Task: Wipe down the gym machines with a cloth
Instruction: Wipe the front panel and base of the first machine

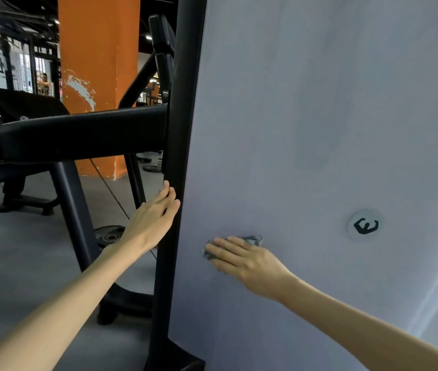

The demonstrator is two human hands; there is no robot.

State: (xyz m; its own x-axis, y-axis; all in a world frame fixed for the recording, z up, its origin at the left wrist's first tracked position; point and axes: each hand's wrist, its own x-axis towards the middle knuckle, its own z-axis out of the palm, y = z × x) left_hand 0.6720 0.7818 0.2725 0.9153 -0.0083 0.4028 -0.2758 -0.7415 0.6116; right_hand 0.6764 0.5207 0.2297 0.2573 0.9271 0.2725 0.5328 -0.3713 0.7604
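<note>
1. The cloth (252, 240) is a small grey-blue rag, bunched up and pressed against the machine's grey panel (319, 129). It sits low on the panel, left of the round logo badge (365, 225). Only its edges show past the fingers.
2. The right hand (242, 259) lies flat over the cloth with its fingers straight, pressing it to the panel rather than gripping it.
3. The left hand (153, 215) rests against the black upright post (183, 129) beside the panel. Its fingers are extended and it holds nothing, so it seems to be bracing.
4. The cloth looks soft, light and limp, so it will likely crumple and slide under the palm. Spreading it wider and pinning it with the whole palm should cover more surface.
5. The panel looks smooth, rigid and nearly vertical. Because nothing supports the cloth from below, it would probably drop if the pressure eased.
6. Much of the panel above is hazy and streaked, so the job appears to be only partly done.
</note>
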